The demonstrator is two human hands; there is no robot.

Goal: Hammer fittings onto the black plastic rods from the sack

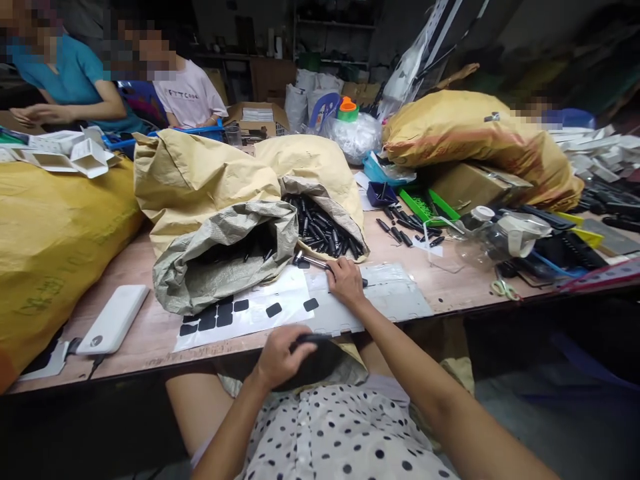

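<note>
My left hand point(280, 357) is low, below the table point(150, 333) edge and over my lap, fingers curled round a dark rounded piece point(313, 343); most of it is hidden by my knuckles, so I cannot tell what it is. My right hand point(345, 280) is on the table, palm down, fingers bent closed over a slim rod point(310, 261). The rod's metal end pokes out left of my knuckles, right at the mouth of the open sack point(220, 260). A heap of black cylinders point(325, 230) is inside the sack, touching its lip. A white sheet with black pads point(235, 313) lies flat just left of my right hand, partly under the sack. A white power bank point(113, 320) sits near the left table edge. More loose black pieces point(405, 233) lie beyond, beside a green tray point(425, 207). Scissors point(505, 288) are well apart to the right.
</note>
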